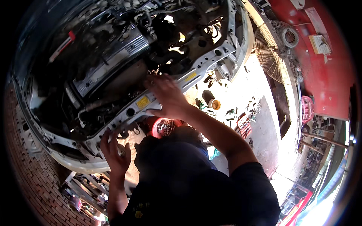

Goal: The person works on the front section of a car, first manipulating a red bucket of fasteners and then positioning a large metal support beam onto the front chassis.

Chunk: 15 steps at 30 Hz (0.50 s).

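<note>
My right hand (167,95) reaches over the grey front crossbar (204,63) of a car's open engine bay. Its fingers are stretched toward the dark gap behind the bar, and the thumb stands apart near a yellow label (143,102). Further left and nearer to me, my left hand (116,153) is raised at the front side of the same bar. Its fingertips are at the bar's lower edge, with the thumb apart. Neither hand shows anything in its grip. Behind the bar lies the engine with its ribbed silver-grey cover (109,62); the right fingertips are partly lost in shadow.
A red-and-white tool (62,47) lies in the engine bay's far left. Below the bar sits a red basin (163,128). On the ground to the right are a can (214,104) and a red tool case (244,126). A caged fan (269,49) stands by the red wall (332,83).
</note>
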Each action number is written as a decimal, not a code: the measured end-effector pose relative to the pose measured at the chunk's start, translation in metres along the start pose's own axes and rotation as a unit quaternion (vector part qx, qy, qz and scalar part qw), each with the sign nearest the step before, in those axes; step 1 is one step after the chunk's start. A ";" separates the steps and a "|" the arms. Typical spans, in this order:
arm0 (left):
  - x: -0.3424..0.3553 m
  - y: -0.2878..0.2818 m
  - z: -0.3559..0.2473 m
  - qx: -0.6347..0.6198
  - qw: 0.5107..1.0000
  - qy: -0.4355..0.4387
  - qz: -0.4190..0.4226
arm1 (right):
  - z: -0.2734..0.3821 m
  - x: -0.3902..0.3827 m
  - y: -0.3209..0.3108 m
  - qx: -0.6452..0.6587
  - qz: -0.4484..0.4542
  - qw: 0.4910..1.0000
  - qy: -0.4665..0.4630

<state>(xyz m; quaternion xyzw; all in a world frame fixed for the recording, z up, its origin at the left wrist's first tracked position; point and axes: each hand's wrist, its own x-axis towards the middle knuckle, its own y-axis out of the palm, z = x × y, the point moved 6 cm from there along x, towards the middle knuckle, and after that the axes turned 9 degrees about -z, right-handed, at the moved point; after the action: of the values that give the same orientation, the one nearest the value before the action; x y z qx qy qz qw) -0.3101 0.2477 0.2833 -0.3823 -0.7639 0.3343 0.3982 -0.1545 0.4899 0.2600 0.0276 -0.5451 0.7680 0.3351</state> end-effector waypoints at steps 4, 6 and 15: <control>0.031 0.032 -0.031 -0.040 0.998 0.040 0.022 | -0.107 -0.036 -0.084 -0.055 -0.228 0.965 0.121; 0.045 0.053 -0.043 -0.024 0.997 0.046 0.051 | -0.162 -0.046 -0.115 -0.118 -0.272 0.941 0.165; 0.068 0.100 -0.042 0.049 0.994 0.091 0.044 | -0.207 -0.049 -0.086 -0.176 -0.142 0.962 0.152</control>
<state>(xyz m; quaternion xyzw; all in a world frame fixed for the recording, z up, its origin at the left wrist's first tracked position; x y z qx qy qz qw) -0.2683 0.3624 0.2447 -0.4245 -0.6894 0.3530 0.4690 -0.0033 0.6585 0.2267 -0.0716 -0.6052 0.5995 0.5189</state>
